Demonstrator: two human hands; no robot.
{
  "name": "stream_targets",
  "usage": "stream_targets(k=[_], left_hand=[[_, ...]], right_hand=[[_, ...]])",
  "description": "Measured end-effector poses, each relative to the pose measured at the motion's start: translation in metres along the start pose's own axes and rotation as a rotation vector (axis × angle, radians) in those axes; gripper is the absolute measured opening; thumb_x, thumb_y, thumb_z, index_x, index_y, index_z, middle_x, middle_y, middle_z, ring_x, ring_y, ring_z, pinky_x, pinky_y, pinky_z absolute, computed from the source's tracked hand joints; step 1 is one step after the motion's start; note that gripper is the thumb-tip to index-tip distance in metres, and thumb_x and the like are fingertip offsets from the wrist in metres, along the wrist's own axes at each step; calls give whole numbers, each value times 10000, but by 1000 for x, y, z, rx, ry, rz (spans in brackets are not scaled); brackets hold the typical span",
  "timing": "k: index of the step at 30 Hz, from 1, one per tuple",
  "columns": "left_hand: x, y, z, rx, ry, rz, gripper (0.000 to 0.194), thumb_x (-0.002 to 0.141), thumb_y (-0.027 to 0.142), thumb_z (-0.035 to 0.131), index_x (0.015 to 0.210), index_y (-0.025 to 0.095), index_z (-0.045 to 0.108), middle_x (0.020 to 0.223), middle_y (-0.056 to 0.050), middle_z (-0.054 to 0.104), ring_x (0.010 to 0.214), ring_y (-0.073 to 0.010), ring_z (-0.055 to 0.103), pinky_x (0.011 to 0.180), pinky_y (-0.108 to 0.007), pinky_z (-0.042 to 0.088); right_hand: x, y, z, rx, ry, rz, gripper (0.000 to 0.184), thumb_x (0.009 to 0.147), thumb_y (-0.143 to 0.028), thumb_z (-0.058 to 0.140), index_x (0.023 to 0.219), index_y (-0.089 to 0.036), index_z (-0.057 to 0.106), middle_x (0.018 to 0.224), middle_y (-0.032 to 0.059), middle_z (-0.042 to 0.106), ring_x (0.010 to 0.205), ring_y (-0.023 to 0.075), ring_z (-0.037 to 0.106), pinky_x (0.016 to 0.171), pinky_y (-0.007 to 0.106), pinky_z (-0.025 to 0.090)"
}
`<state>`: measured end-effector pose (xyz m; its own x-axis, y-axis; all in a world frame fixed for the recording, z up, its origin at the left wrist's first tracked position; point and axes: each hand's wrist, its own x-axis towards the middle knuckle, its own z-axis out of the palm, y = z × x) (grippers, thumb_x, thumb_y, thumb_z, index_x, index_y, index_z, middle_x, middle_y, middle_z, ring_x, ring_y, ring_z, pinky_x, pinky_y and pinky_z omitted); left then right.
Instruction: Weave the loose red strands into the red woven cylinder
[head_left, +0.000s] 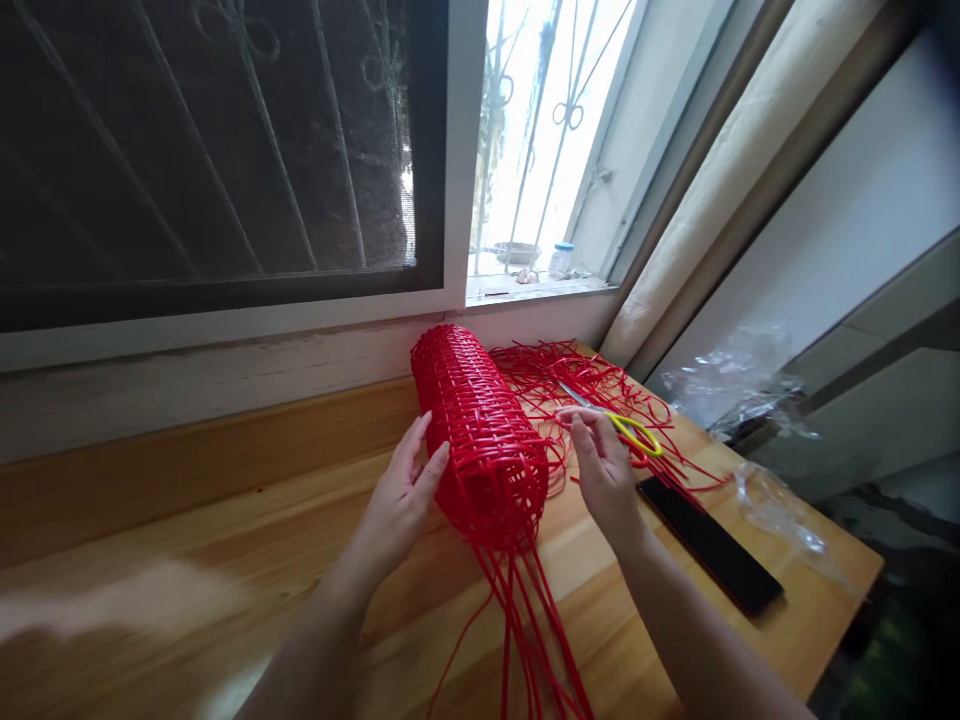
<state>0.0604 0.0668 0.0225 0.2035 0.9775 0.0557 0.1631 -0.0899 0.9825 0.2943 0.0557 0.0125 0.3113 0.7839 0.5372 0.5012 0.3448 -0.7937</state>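
A red woven basket point(480, 430) lies on its side on the wooden table point(225, 560), with loose red strips point(525, 620) trailing from its near end toward me. My left hand point(401, 495) rests against the basket's left side, fingers stretched and apart. My right hand point(604, 470) is just right of the basket, its fingertips pinched on a thin red strip. Beyond it lie yellow-handled scissors point(634, 432) on a tangle of red strips point(592, 385).
A black phone point(709, 545) lies flat near the table's right edge. Crumpled clear plastic point(739, 385) sits at the far right corner. A window sill and wall run close behind the basket. The table's right edge drops off beside the phone.
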Motion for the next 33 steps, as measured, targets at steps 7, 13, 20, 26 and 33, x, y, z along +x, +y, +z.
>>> stream_targets(k=[7, 13, 20, 26, 33], left_hand=[[13, -10, -9, -392, 88, -411, 736, 775, 593, 503, 1401, 310, 239, 1483, -73, 290, 1283, -292, 392, 820, -379, 520], [12, -31, -4, -912, -6, -416, 426, 831, 483, 497, 1098, 171, 612, 1010, -68, 711, 992, -231, 640, 857, -348, 516], [8, -68, 4, -997, 87, -356, 303, 826, 382, 474, 889, 163, 672, 823, -47, 739, 866, -227, 677, 851, -385, 521], [19, -64, -24, -633, 326, -280, 399, 699, 120, 508, 1079, 199, 599, 1128, -45, 659, 1168, -214, 526, 1020, -355, 385], [9, -35, -31, -268, 165, -33, 593, 782, 349, 574, 1334, 255, 381, 1443, -51, 371, 1325, -241, 326, 1101, -384, 251]], right_hand=[[-6, 44, 14, 363, -349, 460, 608, 767, -702, 416, 1059, -202, 601, 1125, 115, 626, 1055, 259, 577, 942, 463, 421], [-6, 13, 28, 601, -480, 337, 569, 837, -645, 359, 1183, -238, 556, 1230, 87, 582, 1150, 233, 527, 976, 445, 411], [1, -6, 44, 544, -505, 85, 390, 907, -481, 384, 1187, -278, 563, 1248, 19, 571, 1223, 181, 455, 1090, 404, 287], [2, 8, 47, 357, -480, -58, 277, 908, -325, 444, 1136, -266, 590, 1181, 28, 607, 1141, 172, 524, 1029, 379, 377], [2, -8, 42, -11, -365, -455, 302, 863, -141, 479, 1123, -257, 578, 1039, 40, 640, 1002, 183, 558, 906, 377, 445]])
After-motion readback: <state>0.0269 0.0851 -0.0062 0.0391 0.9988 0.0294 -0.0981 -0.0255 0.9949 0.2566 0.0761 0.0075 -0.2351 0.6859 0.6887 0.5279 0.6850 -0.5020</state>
